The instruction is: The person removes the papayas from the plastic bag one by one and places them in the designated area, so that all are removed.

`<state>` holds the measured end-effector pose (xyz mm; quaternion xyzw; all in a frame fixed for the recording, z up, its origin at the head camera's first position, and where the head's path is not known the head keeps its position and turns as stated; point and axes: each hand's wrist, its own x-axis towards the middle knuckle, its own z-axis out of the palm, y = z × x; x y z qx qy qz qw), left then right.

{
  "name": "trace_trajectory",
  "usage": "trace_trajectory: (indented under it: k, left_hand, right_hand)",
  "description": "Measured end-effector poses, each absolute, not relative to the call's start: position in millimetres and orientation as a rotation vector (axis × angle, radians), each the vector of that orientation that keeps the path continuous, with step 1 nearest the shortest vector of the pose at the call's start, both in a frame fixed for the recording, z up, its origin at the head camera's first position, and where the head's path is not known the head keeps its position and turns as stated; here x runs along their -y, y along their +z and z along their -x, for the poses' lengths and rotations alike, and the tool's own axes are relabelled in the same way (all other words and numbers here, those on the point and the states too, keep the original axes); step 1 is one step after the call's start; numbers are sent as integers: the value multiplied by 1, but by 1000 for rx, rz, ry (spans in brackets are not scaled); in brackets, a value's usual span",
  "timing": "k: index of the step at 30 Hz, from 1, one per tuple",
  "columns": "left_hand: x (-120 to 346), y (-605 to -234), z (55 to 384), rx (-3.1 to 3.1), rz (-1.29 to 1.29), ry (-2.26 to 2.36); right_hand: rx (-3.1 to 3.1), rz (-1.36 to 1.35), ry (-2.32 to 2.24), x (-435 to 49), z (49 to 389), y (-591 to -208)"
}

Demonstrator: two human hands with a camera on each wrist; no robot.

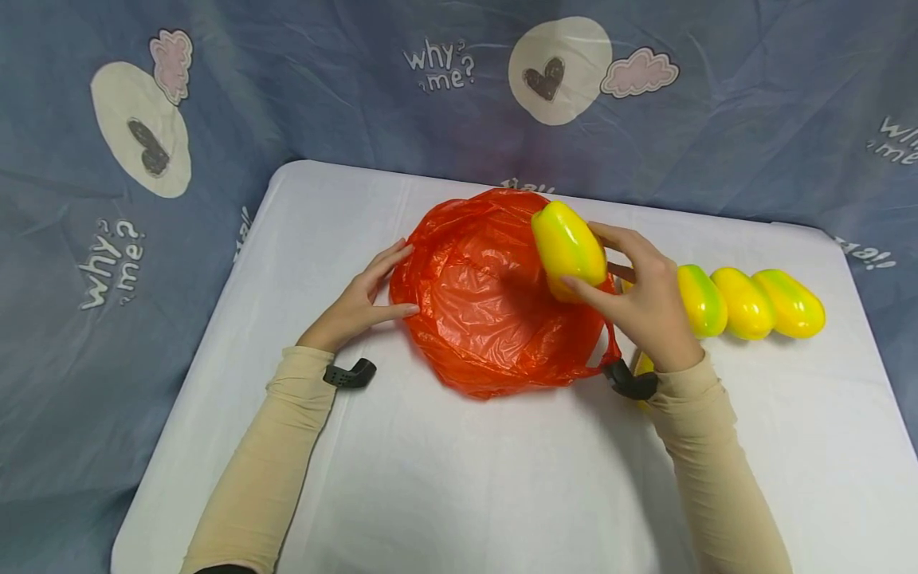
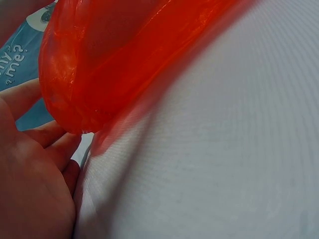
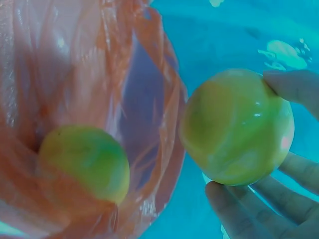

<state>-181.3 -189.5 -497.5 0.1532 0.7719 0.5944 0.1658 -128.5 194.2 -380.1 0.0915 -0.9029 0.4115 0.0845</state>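
Note:
A glossy yellow-green mango (image 1: 566,243) is held in my right hand (image 1: 641,299) over the right side of an open red plastic bag (image 1: 495,311). In the right wrist view, thumb and fingers grip the mango (image 3: 237,127) from the side, beside the bag's rim. My left hand (image 1: 355,307) touches the bag's left edge, thumb and fingers spread apart. The left wrist view has fingers (image 2: 55,144) of that hand against the outside of the red plastic (image 2: 104,74). The bag's floor shows wrinkled plastic in the head view.
Several more mangoes (image 1: 746,303) lie in a row right of the bag, partly behind my right hand. Another yellow-green mango (image 3: 84,162) shows by the bag's plastic; whether inside or behind it I cannot tell. A white-covered table (image 1: 459,478) meets printed blue-grey cloth (image 1: 344,96).

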Motion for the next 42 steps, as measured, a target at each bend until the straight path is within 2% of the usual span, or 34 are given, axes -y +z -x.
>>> trace_trajectory:
  k: [25, 42]
  left_hand:
    - [189, -496, 181, -2182, -434, 1698]
    - [188, -496, 182, -2178, -429, 1709]
  right_hand:
    - [2508, 213, 1276, -243, 83, -389]
    - [2388, 328, 1296, -277, 58, -402]
